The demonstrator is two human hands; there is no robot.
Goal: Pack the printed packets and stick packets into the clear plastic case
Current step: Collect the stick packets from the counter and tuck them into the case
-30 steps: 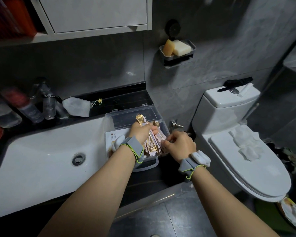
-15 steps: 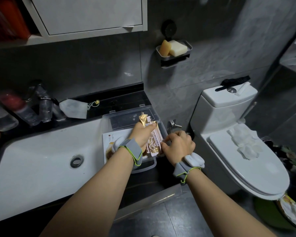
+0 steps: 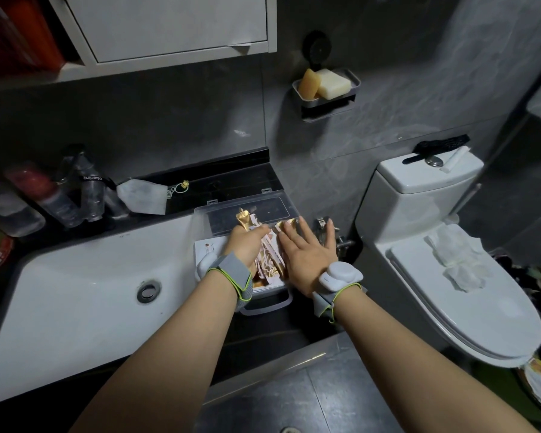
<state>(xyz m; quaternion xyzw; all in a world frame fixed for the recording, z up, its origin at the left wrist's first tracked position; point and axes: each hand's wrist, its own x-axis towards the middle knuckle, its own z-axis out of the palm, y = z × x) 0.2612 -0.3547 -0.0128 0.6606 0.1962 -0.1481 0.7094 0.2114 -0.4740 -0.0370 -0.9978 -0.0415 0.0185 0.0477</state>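
The clear plastic case [image 3: 281, 210] lies open on the dark counter beside the sink, its lid raised toward the wall. My left hand [image 3: 247, 245] is closed around a bundle of gold and pink stick packets [image 3: 267, 259], whose gold ends [image 3: 243, 219] stick up above my fingers. My right hand [image 3: 306, 248] lies flat, fingers spread, on the packets at the case's right side. A white printed packet [image 3: 208, 246] shows in the left part of the case, partly under my left wrist.
A white sink [image 3: 85, 292] fills the left, with bottles [image 3: 85, 195] and a face mask [image 3: 142, 196] behind it. A toilet [image 3: 444, 260] stands to the right, tissues on its lid. A soap dish [image 3: 325, 85] hangs on the wall above the case.
My right hand has opened from a closed grip and now lies flat on the packets at the case's right. My left hand still grips the stick packets.
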